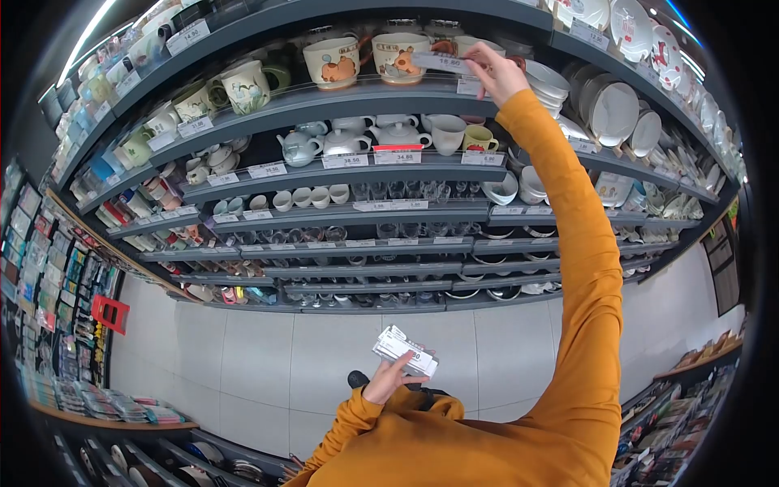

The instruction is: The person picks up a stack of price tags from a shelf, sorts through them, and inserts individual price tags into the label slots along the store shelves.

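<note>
My right hand [497, 71] is raised to the upper shelf, its fingers pinching the end of a price tag [438, 62] in a clear holder. That tag is in front of a cream mug with an orange cartoon animal [399, 58]; a similar mug [332, 63] stands to its left. Another price label [468, 85] sits on the shelf edge just below my right hand. Low in front of my body, my left hand [391, 378] grips a stack of price tags [406, 352], fanned a little.
Below are shelves with teapots [346, 141], small cups [302, 197] and glassware. Plates [614, 112] stand upright at the right, and bowls [547, 81] are stacked beside my right wrist. A red stool-like object [109, 314] is on the left. Pale floor tiles [324, 341] lie below.
</note>
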`<state>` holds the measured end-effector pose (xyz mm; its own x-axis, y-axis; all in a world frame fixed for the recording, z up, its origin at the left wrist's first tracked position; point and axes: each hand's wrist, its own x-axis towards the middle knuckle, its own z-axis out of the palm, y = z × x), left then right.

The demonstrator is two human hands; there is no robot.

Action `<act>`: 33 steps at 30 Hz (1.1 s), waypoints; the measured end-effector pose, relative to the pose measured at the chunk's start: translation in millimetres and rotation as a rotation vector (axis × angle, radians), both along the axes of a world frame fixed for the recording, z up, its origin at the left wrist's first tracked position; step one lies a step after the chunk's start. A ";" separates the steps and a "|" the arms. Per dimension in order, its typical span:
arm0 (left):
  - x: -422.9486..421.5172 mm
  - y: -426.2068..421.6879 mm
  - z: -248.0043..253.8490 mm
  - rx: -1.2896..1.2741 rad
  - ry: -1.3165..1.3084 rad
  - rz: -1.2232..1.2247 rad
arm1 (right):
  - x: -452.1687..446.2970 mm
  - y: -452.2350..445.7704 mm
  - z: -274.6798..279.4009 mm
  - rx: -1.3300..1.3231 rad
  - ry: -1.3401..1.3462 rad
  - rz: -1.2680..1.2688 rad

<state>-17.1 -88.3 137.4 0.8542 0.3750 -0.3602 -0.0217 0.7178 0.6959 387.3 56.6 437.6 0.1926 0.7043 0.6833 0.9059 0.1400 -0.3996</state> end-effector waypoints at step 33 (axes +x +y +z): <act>-31.0 2.2 -5.1 -0.009 0.067 0.196 | -1.8 51.3 -1.9 -0.204 0.422 0.320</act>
